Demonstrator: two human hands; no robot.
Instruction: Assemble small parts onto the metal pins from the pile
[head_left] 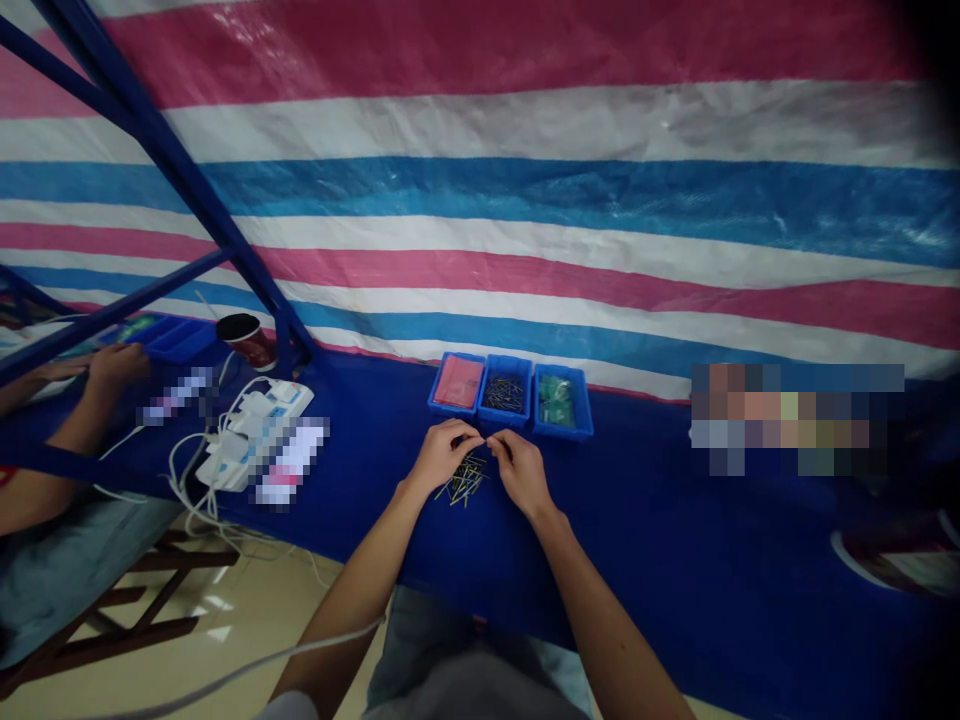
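My left hand [448, 452] and my right hand [519, 470] meet over the blue table, fingertips pinched close together. Whatever they hold between them is too small to make out. Just below the fingers lies a loose pile of thin, yellowish metal pins that look like nails or screws [464, 484]. Behind my hands stand three blue bins in a row. Flat pink pieces [459, 382] fill the left bin, dark nails or screws [505, 393] the middle one, and green-and-clear packets [556, 400] the right bin [574, 433].
To the left, a white power strip [259, 430] trails cables beside a blurred-out flat object [291, 462] and a dark red cup [249, 342]. Another person's hand [112, 372] works farther left. A blue metal frame [180, 180] crosses there. Another cup [896, 555] is at right.
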